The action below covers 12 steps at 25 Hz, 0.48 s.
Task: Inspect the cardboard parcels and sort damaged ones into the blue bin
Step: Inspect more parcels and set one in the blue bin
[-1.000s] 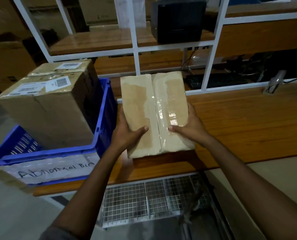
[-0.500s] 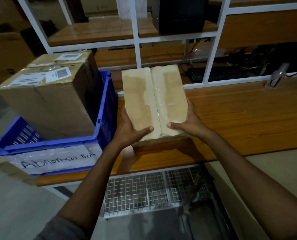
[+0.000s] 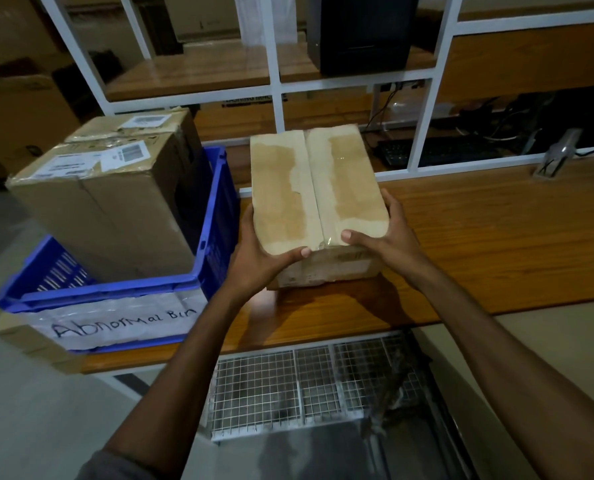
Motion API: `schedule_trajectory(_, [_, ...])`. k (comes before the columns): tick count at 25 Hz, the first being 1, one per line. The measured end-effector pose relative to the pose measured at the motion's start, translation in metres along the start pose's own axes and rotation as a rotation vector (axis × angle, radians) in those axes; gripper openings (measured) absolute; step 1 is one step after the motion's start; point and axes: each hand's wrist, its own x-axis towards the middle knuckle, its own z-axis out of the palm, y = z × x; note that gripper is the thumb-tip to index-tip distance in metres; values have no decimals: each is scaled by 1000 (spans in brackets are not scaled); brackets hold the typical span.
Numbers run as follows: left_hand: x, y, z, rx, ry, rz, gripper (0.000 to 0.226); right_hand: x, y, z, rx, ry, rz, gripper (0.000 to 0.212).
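Note:
A pale cardboard parcel (image 3: 314,188) with clear tape along its middle seam and torn paper patches rests on the wooden table (image 3: 489,237). My left hand (image 3: 257,258) grips its near left corner, and my right hand (image 3: 385,237) grips its near right edge, thumbs on top. To the left stands the blue bin (image 3: 216,216), labelled "Abnormal Bin". It holds two brown parcels: a large labelled one (image 3: 108,216) in front and another (image 3: 143,124) behind it.
A white metal shelf frame (image 3: 275,81) rises behind the table, with a black box (image 3: 358,32) on its wooden shelf. A keyboard (image 3: 423,152) and cables lie behind the frame. A wire mesh rack (image 3: 306,389) sits below the table edge.
The parcel was tilted up toward me; it now lies flat on the table with its near side face showing. Both hands have stayed on it.

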Motion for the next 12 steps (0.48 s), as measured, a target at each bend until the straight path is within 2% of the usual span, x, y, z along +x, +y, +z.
schedule_trajectory(6, [2,29,-19,110,64,134,104,-5,-26,-16,-39,-14,-125,107])
schedule_trajectory(12, [2,53,-30,4,183,75,96,-3,-54,-21,-38,167,-149,103])
